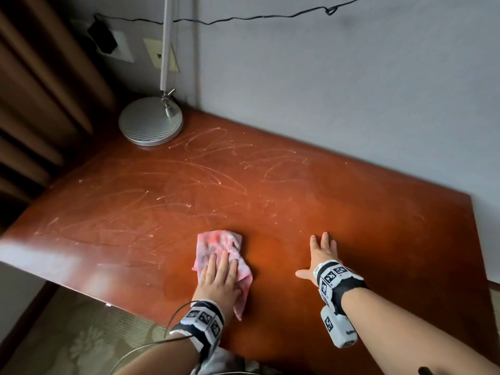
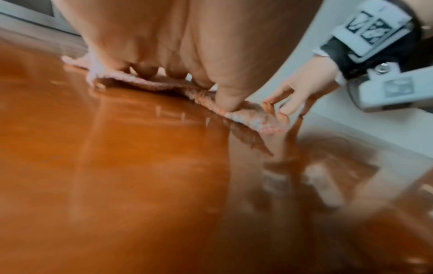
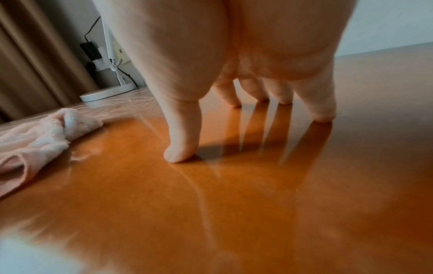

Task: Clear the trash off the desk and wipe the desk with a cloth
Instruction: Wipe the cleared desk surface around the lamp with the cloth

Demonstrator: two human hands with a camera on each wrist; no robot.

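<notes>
A pink crumpled cloth (image 1: 219,249) lies near the front of the glossy reddish-brown desk (image 1: 324,198). My left hand (image 1: 220,277) presses flat on the cloth with straight fingers; the left wrist view shows the fingers (image 2: 225,96) pushing down on the cloth (image 2: 246,113). My right hand (image 1: 322,255) rests open on the bare desk to the right, fingers spread, fingertips (image 3: 180,153) touching the wood. The cloth (image 3: 46,133) lies to its left in the right wrist view. I see no trash on the desk.
A silver lamp base (image 1: 150,121) with a white pole stands at the desk's back left corner. White streaks (image 1: 211,158) mark the far half of the desk. Brown curtains (image 1: 35,90) hang at the left. A grey wall (image 1: 324,77) backs the desk.
</notes>
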